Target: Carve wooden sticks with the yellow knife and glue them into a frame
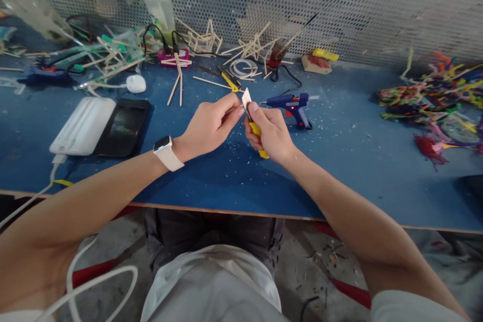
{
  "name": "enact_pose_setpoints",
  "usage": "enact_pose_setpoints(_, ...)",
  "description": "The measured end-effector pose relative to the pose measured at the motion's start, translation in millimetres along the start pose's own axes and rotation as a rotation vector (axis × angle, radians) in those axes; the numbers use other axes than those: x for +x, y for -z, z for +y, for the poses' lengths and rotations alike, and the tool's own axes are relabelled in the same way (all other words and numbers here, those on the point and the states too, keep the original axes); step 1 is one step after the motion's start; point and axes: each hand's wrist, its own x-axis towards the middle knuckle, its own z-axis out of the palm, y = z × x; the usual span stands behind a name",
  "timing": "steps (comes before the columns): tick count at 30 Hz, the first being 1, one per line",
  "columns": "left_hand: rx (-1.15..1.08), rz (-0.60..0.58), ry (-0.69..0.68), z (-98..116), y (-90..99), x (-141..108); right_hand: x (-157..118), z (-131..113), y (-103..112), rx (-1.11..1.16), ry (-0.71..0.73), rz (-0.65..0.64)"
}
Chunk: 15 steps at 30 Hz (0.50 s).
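The held knife's handle (255,130) is yellow, the table (358,161) blue, the glue gun (278,101) blue with a red trigger (289,113), the phone (124,127) black, the panel (339,0) grey, dark-dotted.

Glue gun (293,104) on blue table (350,156)

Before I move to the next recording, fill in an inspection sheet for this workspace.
Surface: blue table, pale specks scattered near the hands.
Job's things: yellow cutter, blade bared.
Clutter: loose sticks, glue gun with red light lit, phone beside power bank.
Hands: right hand grips cutter; left hand pinches beside the blade, any held item unclear.
Cables: white cable from power bank crosses near edge; black cables at pink box.
Surroundings: mesh screen behind table.
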Motion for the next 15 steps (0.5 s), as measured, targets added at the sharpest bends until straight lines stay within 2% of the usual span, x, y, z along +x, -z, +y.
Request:
enact_pose_setpoints(5,-0.023,0.011,-0.001,7,0.0,-1,3,6,2,-0.057,0.023,0.147)
enact_pose_setpoints(9,-0.021,0.05,-0.013,5,1.5,-1,5,10,6,-0.169,0.119,0.286)
enact_pose_setpoints(12,0.023,0.079,-0.038,0,3.4,-2,5,15,11,-0.331,0.203,0.339)
enact_pose_setpoints(15,0.083,0.112,-0.011,-3,5.4,-3,7,22,18,-0.59,0.259,0.328)
